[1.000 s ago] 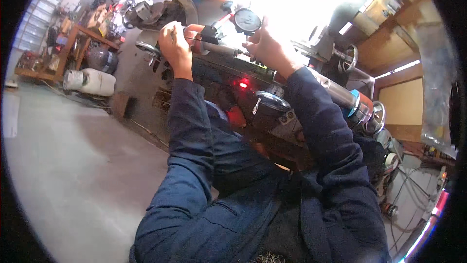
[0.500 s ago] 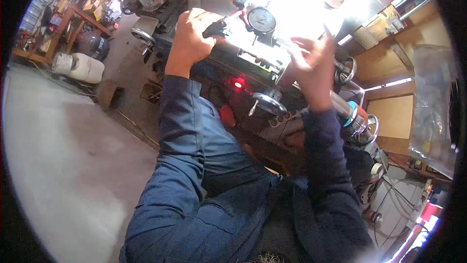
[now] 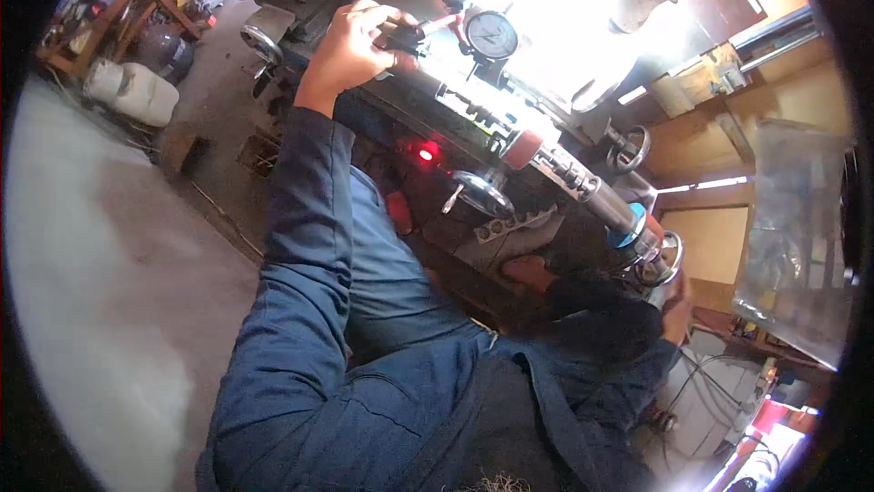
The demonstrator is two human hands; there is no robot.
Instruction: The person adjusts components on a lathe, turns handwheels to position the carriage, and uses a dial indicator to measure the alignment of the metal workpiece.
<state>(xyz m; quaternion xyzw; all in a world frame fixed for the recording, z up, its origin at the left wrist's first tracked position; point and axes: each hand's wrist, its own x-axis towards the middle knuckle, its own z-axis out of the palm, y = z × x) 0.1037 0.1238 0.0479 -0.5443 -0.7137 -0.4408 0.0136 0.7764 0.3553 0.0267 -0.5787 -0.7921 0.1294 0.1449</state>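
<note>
Standing beside this person at a long metal lathe [image 3: 473, 119], I start at the far left, where a white plastic canister [image 3: 132, 91] sits on the grey concrete floor [image 3: 100, 246] near a cluttered wooden bench [image 3: 100, 10]. Next comes the blue-sleeved left arm, stretched up so that the left hand [image 3: 350, 46] is clenched around a dark lever handle [image 3: 410, 34] on top of the machine. That handle looks like rigid steel, possibly oily, so I judge it wants a full wrap of the fingers near its free end, which is about where the hand has it. Just right of it stands a round dial gauge [image 3: 491, 34], a delicate thing best left unbumped, under very bright glare. Lower down glows a small red lamp [image 3: 425, 154], then a chrome handwheel [image 3: 480, 192]. Further right a long steel shaft [image 3: 583, 187] slants down to a blue collar [image 3: 626, 223]. The right hand [image 3: 675, 305] reaches low beside a handwheel at that end [image 3: 663, 260]; whether it grips anything I cannot tell. A clear plastic sheet [image 3: 797, 228] hangs at the far right.
</note>
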